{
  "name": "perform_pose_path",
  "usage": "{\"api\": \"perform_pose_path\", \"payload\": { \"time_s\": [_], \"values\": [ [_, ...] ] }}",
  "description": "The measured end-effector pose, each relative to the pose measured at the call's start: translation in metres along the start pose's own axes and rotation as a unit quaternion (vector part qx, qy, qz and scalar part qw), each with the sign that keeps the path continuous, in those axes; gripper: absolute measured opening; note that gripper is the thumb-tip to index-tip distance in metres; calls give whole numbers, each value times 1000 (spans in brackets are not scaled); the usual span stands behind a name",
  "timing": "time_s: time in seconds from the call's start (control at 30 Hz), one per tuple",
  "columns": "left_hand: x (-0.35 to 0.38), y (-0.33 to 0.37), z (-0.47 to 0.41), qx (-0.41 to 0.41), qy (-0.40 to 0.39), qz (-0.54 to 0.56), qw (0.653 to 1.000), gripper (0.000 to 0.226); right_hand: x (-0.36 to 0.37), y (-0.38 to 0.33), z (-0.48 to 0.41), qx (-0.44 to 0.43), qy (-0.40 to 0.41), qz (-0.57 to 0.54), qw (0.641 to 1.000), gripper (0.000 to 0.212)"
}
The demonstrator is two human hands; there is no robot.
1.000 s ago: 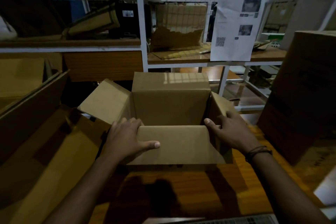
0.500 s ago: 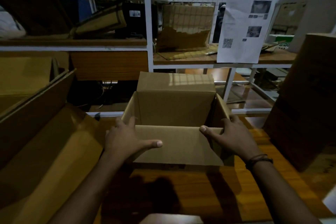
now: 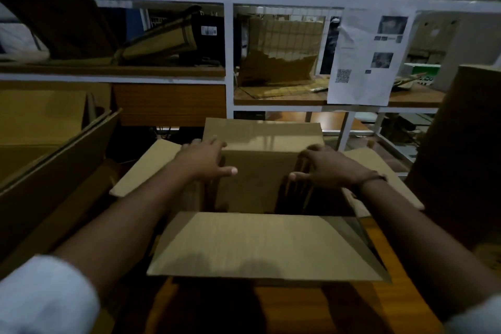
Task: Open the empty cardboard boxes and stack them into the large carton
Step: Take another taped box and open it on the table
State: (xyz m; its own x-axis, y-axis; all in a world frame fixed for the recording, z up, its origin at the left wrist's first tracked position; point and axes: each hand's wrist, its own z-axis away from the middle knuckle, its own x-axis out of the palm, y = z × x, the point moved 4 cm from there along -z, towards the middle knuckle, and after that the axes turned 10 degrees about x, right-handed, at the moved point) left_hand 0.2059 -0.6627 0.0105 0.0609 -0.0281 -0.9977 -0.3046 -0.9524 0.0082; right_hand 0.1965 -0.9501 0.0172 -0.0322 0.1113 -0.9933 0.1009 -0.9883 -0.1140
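The cardboard box [image 3: 265, 244] sits mid-frame on the wooden tabletop [image 3: 284, 309], flaps spread open. Both hands lie flat-fingered on it, gripping nothing: left hand [image 3: 203, 161] at its far-left corner, right hand [image 3: 326, 168] at its far-right. The large carton [image 3: 54, 179] lies at frame left

box [image 3: 265, 247]: open on table [image 3: 287, 306], flaps spread
left hand [image 3: 206, 160]: flat against far flap
right hand [image 3: 328, 168]: at far right corner
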Motion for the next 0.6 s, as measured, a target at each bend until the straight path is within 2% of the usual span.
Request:
{"api": "perform_pose_path", "payload": {
  "time_s": [0.1, 0.2, 0.33, 0.6],
  "values": [
    [20, -11, -43, 28, -29, -33, 999, 82, 14, -12, -50, 17, -18, 45, 999, 82],
    [47, -18, -56, 6, -12, 23, 1000, 72, 41, -8, -78, 55, -13, 57, 997, 87],
    [69, -22, -60, -6, 25, -1, 1000, 64, 65, -4, -92, 72, 15, 72, 995, 92],
    [71, -23, -69, -34, 4, 0, 999, 62, 70, -1, -102, 80, -1, 51, 996, 95]
  ]
}}
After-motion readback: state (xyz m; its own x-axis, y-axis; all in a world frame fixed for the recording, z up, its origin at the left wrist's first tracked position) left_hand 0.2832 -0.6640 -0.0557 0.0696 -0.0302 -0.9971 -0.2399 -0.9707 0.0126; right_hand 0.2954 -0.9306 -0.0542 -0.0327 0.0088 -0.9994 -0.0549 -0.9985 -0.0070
